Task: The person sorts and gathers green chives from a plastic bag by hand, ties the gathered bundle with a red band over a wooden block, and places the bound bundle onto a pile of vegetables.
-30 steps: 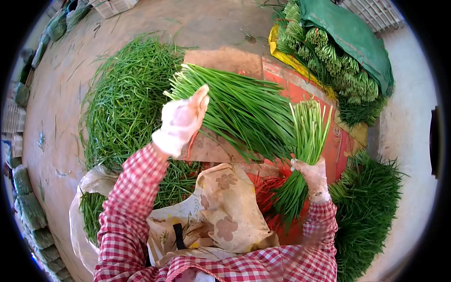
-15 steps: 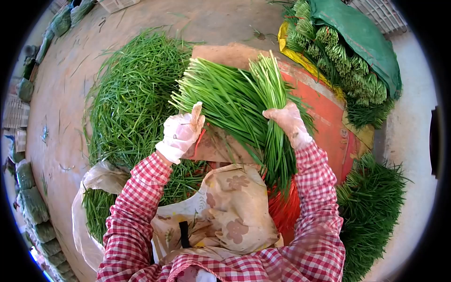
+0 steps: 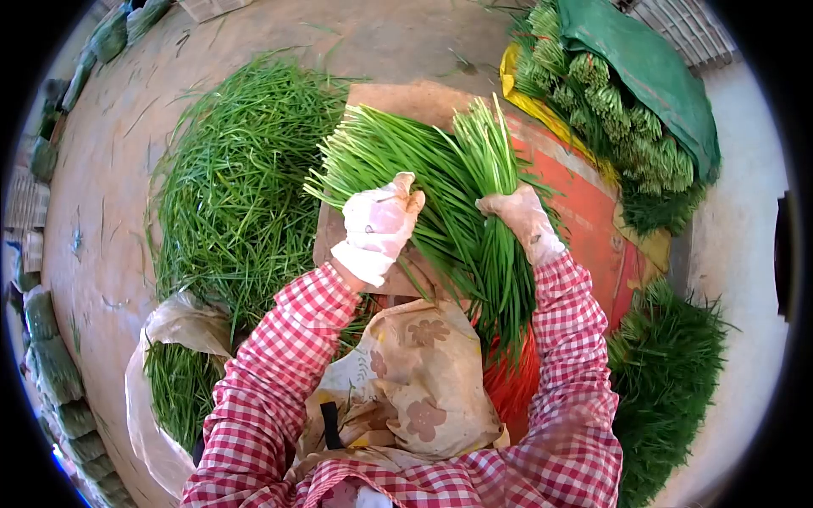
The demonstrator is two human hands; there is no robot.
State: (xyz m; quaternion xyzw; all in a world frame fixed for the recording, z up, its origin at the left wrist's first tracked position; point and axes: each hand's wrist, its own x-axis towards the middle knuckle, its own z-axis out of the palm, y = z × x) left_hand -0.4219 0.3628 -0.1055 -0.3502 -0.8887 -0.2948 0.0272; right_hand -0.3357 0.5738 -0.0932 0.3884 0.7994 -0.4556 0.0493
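Note:
In a pale glove, my right hand (image 3: 527,222) is wrapped round a bundle of green stalks (image 3: 491,157), pale cut ends up and dark leaves hanging below. That bundle lies across the right part of a wider layer of green stalks (image 3: 394,144) on a brown board (image 3: 411,95). My left hand (image 3: 381,224), also gloved, is closed at the layer's lower left edge, thumb and fingertips together; what it pinches, if anything, is too small to make out. Red strands (image 3: 512,372) lie below the bundle.
A heap of loose green leaves (image 3: 246,186) is at the left, above a clear plastic bag (image 3: 157,423). Tied bunches (image 3: 610,110) under a green cloth (image 3: 644,68) are at the upper right. More greens (image 3: 669,381) lie lower right. Wrapped bundles (image 3: 55,364) line the far left.
My right hand has brought its bundle up and left from the right side onto the layer. My left hand has lowered, then moved right, and its fingers have drawn together.

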